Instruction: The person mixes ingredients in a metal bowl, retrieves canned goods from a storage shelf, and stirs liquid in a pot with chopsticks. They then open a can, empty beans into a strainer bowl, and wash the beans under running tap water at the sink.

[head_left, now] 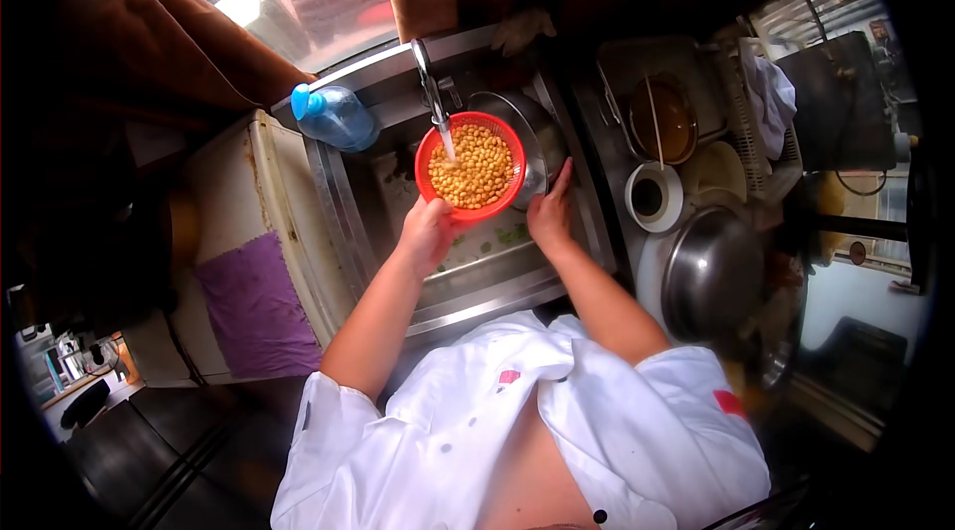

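Observation:
My left hand [428,233] grips the near left rim of a red plastic colander [468,216], thumb towards the top edge. Yellow beans [476,164], which look like soybeans, fill much of it. Water runs onto them from the chrome faucet [428,82]. Beside the colander, partly behind it, a metal bowl [540,137] stands tilted in the sink. My right hand [551,213] holds this bowl at its near right edge, with fingers along the outer side.
Green scraps [512,233] lie on the bottom of the steel sink [453,316]. A blue pump bottle [340,120] stands on the left ledge, near a purple cloth [261,306]. To the right are a white-rimmed pot [654,197], a large metal lid or bowl [711,271] and a dish rack [781,157].

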A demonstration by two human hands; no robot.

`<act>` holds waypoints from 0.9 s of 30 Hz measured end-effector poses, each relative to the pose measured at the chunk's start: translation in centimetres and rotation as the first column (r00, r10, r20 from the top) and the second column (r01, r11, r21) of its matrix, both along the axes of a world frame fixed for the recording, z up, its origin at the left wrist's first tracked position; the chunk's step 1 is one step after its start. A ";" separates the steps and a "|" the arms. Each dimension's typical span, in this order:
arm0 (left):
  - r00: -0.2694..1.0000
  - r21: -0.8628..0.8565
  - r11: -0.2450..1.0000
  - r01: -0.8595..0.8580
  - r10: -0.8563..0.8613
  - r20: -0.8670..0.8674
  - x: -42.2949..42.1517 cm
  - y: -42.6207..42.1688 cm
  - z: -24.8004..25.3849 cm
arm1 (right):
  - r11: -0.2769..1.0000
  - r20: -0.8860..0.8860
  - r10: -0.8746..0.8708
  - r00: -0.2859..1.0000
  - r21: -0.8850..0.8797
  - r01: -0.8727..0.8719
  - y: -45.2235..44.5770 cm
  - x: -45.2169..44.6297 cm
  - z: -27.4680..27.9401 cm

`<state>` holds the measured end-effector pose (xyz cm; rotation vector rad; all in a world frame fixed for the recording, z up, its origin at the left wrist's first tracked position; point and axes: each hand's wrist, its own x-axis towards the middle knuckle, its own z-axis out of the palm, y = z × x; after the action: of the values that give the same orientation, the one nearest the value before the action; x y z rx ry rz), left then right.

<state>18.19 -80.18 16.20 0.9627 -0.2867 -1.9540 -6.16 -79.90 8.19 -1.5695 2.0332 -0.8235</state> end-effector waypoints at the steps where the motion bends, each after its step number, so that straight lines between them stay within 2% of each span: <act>1: 1.000 -0.007 1.000 -0.003 0.003 0.005 0.3 0.0 0.0 | 1.000 0.012 -0.013 1.000 0.004 0.013 0.0 0.0 0.0; 5: 0.992 -0.008 0.994 -0.108 0.108 0.070 3.1 0.6 0.3 | 0.992 0.167 -0.071 0.983 0.119 0.051 0.0 0.6 1.1; 8: 0.979 -0.020 0.989 -0.149 0.150 0.134 3.9 1.0 0.9 | 0.991 0.112 -0.073 0.991 0.118 0.060 0.1 0.9 1.0; 12: 0.989 -0.001 0.995 -0.097 0.096 0.112 4.5 1.7 1.2 | 0.983 0.062 -0.054 0.997 0.180 0.042 0.2 1.1 1.3; 15: 0.989 -0.002 0.994 -0.109 0.108 0.103 4.4 2.1 0.9 | 0.996 -0.003 -0.057 0.998 0.075 0.057 0.3 0.7 -0.8; 17: 0.984 0.006 0.991 -0.136 0.135 0.120 4.4 2.2 0.9 | 0.994 0.010 -0.063 0.998 0.088 0.062 0.3 0.8 -0.2; 20: 0.992 -0.006 0.998 -0.058 0.058 0.115 5.3 2.2 0.9 | 0.991 -0.002 -0.066 0.998 0.117 0.066 0.1 1.0 -0.1; 24: 0.984 -0.007 0.992 -0.128 0.128 0.126 4.8 2.2 1.7 | 0.994 0.057 -0.073 0.996 0.082 0.068 0.3 0.9 -0.5; 27: 0.986 -0.028 0.993 -0.111 0.114 0.126 4.9 1.9 1.7 | 0.985 0.063 -0.079 0.995 0.157 0.068 0.3 1.0 0.0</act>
<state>23.12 -78.30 17.89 1.0691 -0.3173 -1.7878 -5.15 -79.62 8.16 -1.3709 2.0632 -0.7171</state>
